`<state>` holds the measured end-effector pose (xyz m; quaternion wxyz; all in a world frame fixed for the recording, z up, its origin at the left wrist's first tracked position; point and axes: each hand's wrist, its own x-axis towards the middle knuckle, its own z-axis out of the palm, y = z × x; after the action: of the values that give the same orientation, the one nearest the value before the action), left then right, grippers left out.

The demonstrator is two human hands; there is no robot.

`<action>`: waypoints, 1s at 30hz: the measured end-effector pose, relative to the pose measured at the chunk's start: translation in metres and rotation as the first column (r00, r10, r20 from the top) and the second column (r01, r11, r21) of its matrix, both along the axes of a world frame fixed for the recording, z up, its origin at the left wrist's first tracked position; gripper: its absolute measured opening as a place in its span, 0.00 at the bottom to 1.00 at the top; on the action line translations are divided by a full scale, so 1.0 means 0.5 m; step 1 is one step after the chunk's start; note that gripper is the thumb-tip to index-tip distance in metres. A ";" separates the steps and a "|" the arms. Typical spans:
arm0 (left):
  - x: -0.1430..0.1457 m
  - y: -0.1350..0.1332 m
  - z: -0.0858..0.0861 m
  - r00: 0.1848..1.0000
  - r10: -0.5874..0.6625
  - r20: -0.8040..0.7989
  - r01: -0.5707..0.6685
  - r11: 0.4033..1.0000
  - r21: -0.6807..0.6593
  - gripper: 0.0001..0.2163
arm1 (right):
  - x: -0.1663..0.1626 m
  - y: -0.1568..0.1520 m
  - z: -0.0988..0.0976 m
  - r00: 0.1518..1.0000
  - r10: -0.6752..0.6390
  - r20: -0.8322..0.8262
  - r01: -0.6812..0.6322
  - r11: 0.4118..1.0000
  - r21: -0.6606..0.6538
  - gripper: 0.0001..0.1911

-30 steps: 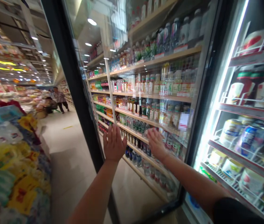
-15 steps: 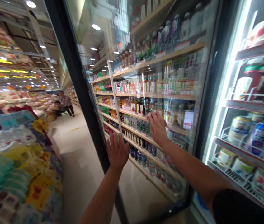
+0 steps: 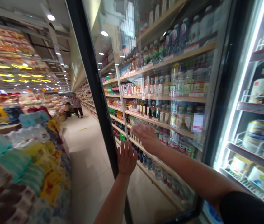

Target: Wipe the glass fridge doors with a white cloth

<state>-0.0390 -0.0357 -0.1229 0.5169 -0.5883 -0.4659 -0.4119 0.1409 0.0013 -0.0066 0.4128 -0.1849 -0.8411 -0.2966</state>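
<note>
Both hands, just apart, at the open glass door (image 3: 150,194).

I have the left hand (image 3: 126,158) palm toward the pane, fingers straight and slightly spread, near the dark frame (image 3: 92,68); the right hand (image 3: 147,137) reaches across above it (motion smears it on my feed, so I cannot tell whether it grips anything). The door stands straight ahead, left of the lit fridge (image 3: 260,107).

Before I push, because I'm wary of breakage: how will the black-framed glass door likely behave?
Probably stiff: a black frame borders the glass door. It likely swings, standing angled open beside the lit cooler. Being reflective glass, it may also be slippery and fragile.
</note>
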 end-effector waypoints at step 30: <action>0.007 -0.003 0.002 0.999 -0.029 0.024 0.028 1.000 0.011 0.33 | 0.052 -0.001 -0.036 0.979 -0.129 -0.156 0.135 0.990 0.029 0.28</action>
<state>-0.0356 -0.0374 -0.1220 0.5084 -0.5870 -0.4614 -0.4290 0.1669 0.0005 -0.0244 0.4595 -0.2547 -0.7865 -0.3247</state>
